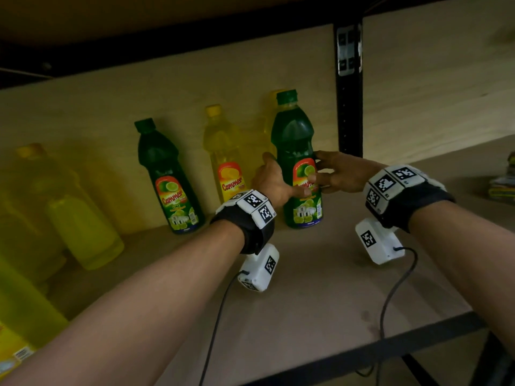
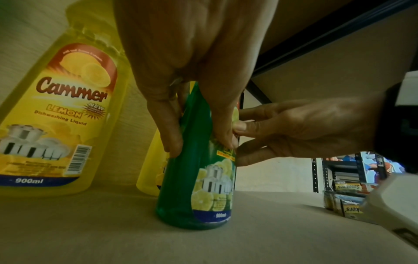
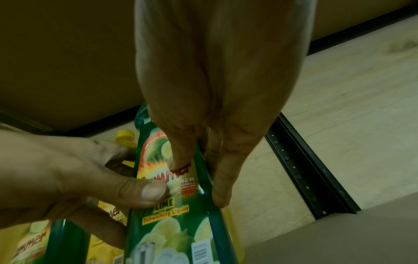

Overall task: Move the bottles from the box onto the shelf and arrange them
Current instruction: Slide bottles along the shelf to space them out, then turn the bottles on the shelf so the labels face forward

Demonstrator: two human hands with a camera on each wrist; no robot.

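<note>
A green lime dishwashing bottle [image 1: 298, 146] [image 2: 199, 187] [image 3: 181, 232] stands upright on the shelf board [image 1: 306, 288], near the black upright post. My left hand [image 1: 278, 182] [image 2: 199, 139] grips its waist from the left, thumb across the label. My right hand [image 1: 323, 174] [image 3: 199, 184] holds it from the right, thumb on the label and fingers behind. A second green bottle [image 1: 167, 179] and a yellow lemon bottle [image 1: 225, 157] [image 2: 61, 116] stand to the left against the back panel. Another yellow bottle [image 2: 151, 180] stands behind the held one.
Several more yellow bottles [image 1: 83, 229] crowd the shelf's left end. The black post [image 1: 348, 87] rises right behind the held bottle. Small packets [image 1: 504, 185] [image 2: 343, 198] lie on the shelf at far right. The upper shelf [image 1: 139, 20] hangs low overhead.
</note>
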